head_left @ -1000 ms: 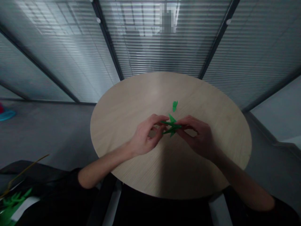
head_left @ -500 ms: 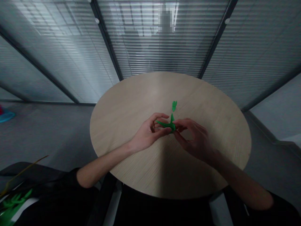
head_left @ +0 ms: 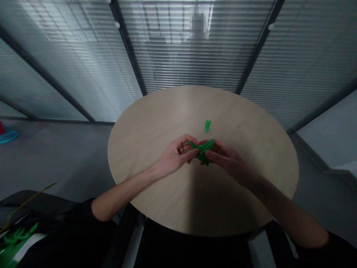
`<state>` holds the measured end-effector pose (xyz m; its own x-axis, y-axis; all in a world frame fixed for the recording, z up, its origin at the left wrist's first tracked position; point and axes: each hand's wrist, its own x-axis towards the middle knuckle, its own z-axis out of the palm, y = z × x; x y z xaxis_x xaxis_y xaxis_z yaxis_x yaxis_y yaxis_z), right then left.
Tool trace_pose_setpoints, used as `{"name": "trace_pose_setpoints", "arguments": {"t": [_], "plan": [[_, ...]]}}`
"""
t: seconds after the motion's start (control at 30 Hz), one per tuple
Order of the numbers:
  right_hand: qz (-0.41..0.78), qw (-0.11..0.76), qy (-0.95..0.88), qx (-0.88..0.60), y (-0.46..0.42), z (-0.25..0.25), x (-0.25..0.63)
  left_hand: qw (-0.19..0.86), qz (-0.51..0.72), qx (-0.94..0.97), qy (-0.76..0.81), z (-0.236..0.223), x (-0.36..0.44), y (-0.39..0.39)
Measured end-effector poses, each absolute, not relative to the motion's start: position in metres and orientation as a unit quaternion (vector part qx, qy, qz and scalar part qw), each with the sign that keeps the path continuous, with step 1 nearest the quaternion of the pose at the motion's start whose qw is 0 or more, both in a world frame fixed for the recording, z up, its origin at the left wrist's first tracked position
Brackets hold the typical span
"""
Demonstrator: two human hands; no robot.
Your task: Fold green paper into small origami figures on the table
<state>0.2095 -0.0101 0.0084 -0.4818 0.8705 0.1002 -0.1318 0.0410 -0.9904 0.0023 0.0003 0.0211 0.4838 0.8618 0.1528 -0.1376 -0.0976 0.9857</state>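
In the head view, we saw a green folded star-like piece (head_left: 203, 149) between both hands, over the middle of the round wooden table (head_left: 145, 123); we could not tell whether any tip touched the wood. The left hand (head_left: 177, 155) pinched its left part, thumb on the near face and fingers curled behind. The right hand (head_left: 228, 159) pinched it too, its thumb just beside the other, its fingers mostly hidden at the back. A smaller green piece (head_left: 207, 126) lay on the tabletop just beyond the hands, untouched.

We judged the folded piece to be paper or something like it: very light, thin, stiff along its creases but soft across the flat faces, and not very slippery. Its pointed tips looked easiest to bend or crush, so we thought the layered centre the best place to hold, with light thumb pressure.
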Motion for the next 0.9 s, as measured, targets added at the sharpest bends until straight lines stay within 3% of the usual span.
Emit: {"name": "trace_pose_setpoints", "arguments": {"t": [0.77, 0.9], "plan": [[0.671, 0.423, -0.522, -0.313, -0.012, 0.007, 0.205, 0.666, 0.409, 0.571, 0.251, 0.011, 0.002, 0.003], [0.631, 0.439, -0.532, -0.355, -0.014, 0.004, 0.201, 0.675, 0.409, 0.566, 0.239, 0.009, 0.002, 0.003]]}}
